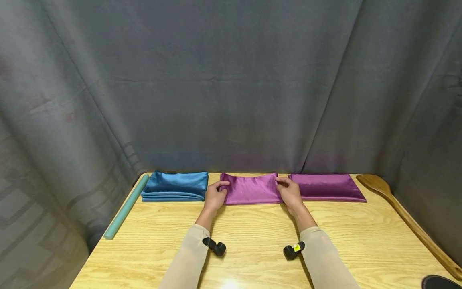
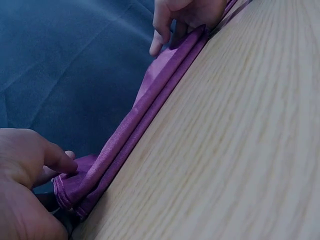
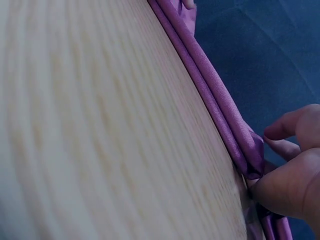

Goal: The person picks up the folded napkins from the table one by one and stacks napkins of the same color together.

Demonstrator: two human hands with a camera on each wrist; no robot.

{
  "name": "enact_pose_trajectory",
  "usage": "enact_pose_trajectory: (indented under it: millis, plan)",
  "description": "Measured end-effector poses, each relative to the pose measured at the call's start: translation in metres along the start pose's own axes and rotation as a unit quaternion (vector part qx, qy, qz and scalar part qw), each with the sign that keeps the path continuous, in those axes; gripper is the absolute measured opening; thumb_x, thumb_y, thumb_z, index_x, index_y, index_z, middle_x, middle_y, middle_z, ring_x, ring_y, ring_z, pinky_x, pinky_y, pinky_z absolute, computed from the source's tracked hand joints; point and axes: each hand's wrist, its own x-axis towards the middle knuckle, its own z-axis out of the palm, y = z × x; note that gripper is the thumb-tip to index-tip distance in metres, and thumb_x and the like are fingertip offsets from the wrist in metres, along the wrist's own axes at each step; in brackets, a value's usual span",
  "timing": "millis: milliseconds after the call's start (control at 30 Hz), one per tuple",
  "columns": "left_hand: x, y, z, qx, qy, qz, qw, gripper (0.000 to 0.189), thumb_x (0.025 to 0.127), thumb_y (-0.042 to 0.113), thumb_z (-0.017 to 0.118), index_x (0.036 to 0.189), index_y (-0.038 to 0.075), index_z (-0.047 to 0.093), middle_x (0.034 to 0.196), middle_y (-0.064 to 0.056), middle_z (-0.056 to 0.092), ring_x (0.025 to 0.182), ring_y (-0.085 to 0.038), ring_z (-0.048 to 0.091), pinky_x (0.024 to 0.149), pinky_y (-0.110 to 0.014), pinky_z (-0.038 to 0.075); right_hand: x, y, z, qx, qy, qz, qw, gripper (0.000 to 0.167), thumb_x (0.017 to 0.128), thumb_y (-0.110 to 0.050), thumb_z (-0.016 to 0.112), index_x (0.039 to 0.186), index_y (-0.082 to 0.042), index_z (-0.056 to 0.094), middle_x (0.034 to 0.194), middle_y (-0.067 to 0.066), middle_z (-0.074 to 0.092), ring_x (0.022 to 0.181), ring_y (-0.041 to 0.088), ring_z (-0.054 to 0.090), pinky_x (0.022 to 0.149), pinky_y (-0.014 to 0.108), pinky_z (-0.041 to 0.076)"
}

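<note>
A folded pinkish-purple satin cloth lies at the far edge of the wooden table, its near side showing stacked folds in both wrist views. My left hand holds its left end; in the left wrist view the index finger rests on top of the fabric. At the other end, my right hand pinches the right edge, with the thumb against the folded side in the right wrist view. The undersides of the layers are hidden.
Left of the cloth sits a folded blue satin stack, with a green rod beyond it. A darker purple folded cloth lies close on the right. A long wooden spoon runs along the right edge. Grey curtains stand behind.
</note>
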Motion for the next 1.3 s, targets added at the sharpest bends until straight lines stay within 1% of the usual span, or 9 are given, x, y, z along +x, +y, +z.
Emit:
enact_pose_trajectory:
  millis: [133,400,600,700,800,867,933,1067,1300]
  plan:
    - [0.000,0.001,0.001,0.009,-0.007,0.006,0.9999,0.031,0.092,0.001,0.061,0.114,0.014,0.079,0.139,-0.016,0.066,0.120,-0.029,0.057,0.098,-0.042,0.048,-0.001,0.000,0.000,-0.002,-0.003,-0.004,1.0000,0.043,0.099,0.004,0.050,0.141,0.007,0.056,0.144,0.027,0.054,0.130,0.031,0.051,0.084,0.006,0.042]
    - [0.002,0.002,-0.001,-0.002,-0.022,0.029,0.9993,0.034,0.092,-0.002,0.059,0.117,0.011,0.078,0.141,-0.018,0.065,0.130,-0.031,0.056,0.108,-0.047,0.047,-0.003,-0.003,0.001,-0.033,-0.003,-0.026,0.9991,0.039,0.098,0.005,0.051,0.136,0.006,0.061,0.144,0.026,0.056,0.130,0.035,0.054,0.084,0.009,0.043]
    - [0.003,-0.001,-0.002,-0.006,-0.023,0.028,0.9993,0.036,0.093,-0.003,0.058,0.118,0.013,0.078,0.141,-0.016,0.065,0.125,-0.029,0.056,0.103,-0.043,0.047,-0.004,-0.003,0.001,-0.050,0.005,-0.032,0.9982,0.039,0.096,0.006,0.051,0.133,0.005,0.064,0.146,0.025,0.056,0.133,0.035,0.054,0.083,0.009,0.042]
    - [0.002,-0.002,-0.003,-0.007,-0.023,0.031,0.9992,0.037,0.093,-0.004,0.057,0.119,0.012,0.078,0.141,-0.017,0.064,0.127,-0.030,0.056,0.104,-0.043,0.046,-0.003,-0.002,0.001,-0.041,0.004,-0.028,0.9988,0.040,0.096,0.006,0.051,0.134,0.005,0.064,0.141,0.026,0.059,0.124,0.030,0.055,0.080,0.010,0.041]
    - [0.002,-0.002,-0.003,-0.009,-0.020,0.036,0.9991,0.037,0.093,-0.005,0.056,0.120,0.010,0.077,0.141,-0.020,0.064,0.134,-0.034,0.054,0.112,-0.048,0.044,-0.003,-0.001,0.000,-0.039,-0.005,-0.021,0.9990,0.039,0.097,0.006,0.051,0.134,0.005,0.064,0.139,0.024,0.059,0.112,0.024,0.051,0.076,0.012,0.041]
    - [0.002,-0.002,-0.003,-0.011,-0.017,0.039,0.9990,0.038,0.092,-0.005,0.056,0.120,0.009,0.077,0.140,-0.021,0.063,0.137,-0.036,0.053,0.115,-0.050,0.042,-0.003,-0.001,0.000,-0.041,-0.011,-0.018,0.9989,0.039,0.098,0.005,0.051,0.134,0.004,0.064,0.140,0.022,0.058,0.109,0.021,0.049,0.076,0.013,0.041]
    - [0.002,-0.003,-0.002,-0.011,-0.014,0.041,0.9990,0.038,0.092,-0.005,0.055,0.120,0.008,0.077,0.140,-0.022,0.063,0.138,-0.038,0.053,0.116,-0.051,0.042,-0.003,-0.001,-0.001,-0.038,-0.014,-0.013,0.9991,0.039,0.098,0.005,0.052,0.135,0.004,0.064,0.143,0.022,0.057,0.111,0.021,0.051,0.077,0.012,0.042]
    - [0.002,-0.004,-0.001,-0.004,-0.001,0.046,0.9989,0.038,0.092,-0.006,0.055,0.120,0.008,0.077,0.137,-0.023,0.064,0.135,-0.040,0.054,0.114,-0.051,0.044,-0.004,-0.003,-0.003,-0.030,-0.018,-0.011,0.9993,0.041,0.098,0.004,0.053,0.137,0.002,0.063,0.150,0.021,0.054,0.123,0.025,0.053,0.080,0.011,0.044]
    - [0.002,-0.006,-0.002,-0.034,-0.007,0.014,0.9993,0.039,0.094,-0.006,0.056,0.123,0.009,0.077,0.142,-0.019,0.063,0.137,-0.033,0.054,0.111,-0.047,0.046,-0.004,-0.003,-0.009,-0.013,-0.041,-0.030,0.9986,0.044,0.097,0.008,0.052,0.140,0.006,0.058,0.159,0.021,0.044,0.135,0.029,0.046,0.083,0.008,0.042]
